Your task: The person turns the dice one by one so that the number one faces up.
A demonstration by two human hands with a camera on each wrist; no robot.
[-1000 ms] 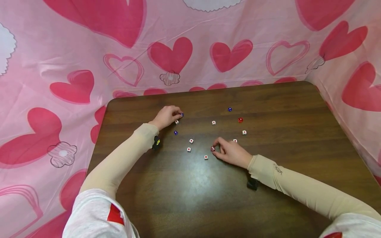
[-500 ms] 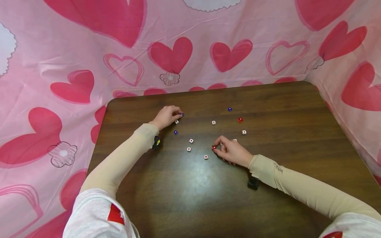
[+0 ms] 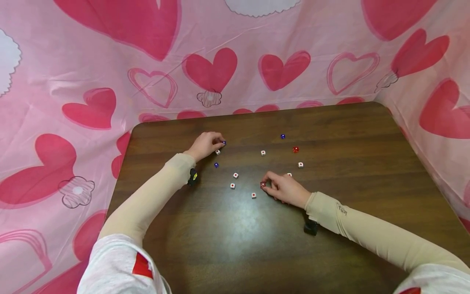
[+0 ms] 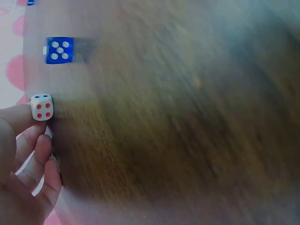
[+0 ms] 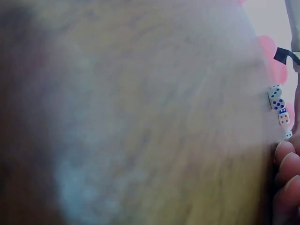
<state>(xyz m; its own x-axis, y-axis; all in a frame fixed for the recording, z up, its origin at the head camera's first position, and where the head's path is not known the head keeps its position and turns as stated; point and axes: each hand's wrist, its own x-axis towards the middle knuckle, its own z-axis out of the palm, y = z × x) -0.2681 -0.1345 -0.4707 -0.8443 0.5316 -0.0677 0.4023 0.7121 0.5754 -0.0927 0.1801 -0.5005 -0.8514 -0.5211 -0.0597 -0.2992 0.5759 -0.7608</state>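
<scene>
My left hand [image 3: 206,146] rests at the table's far left and pinches a small blue die [image 3: 224,143] between thumb and fingers. Close beside that hand lies a white die [image 3: 218,152], seen larger in the left wrist view as a white die [image 4: 42,108] in front of the fingers. Nearer to me is another blue die [image 3: 216,165]. Right of the table's middle, my right hand [image 3: 286,188] pinches a red die [image 3: 262,185] at thumb and fingertip. The right wrist view shows only the curled fingers [image 5: 287,173]; the red die is hidden there.
Between the hands lie white dice, such as the front white die [image 3: 253,195] and the back white die [image 3: 263,153]. Farther right are a blue die [image 3: 282,136], a red die [image 3: 295,150] and a white die [image 3: 300,165] on the wooden table [image 3: 227,253].
The red die has turned in my right fingers: several pips showed a second ago, a single white one now. The right hand has shifted only slightly. My left hand has stayed put on its blue die.
</scene>
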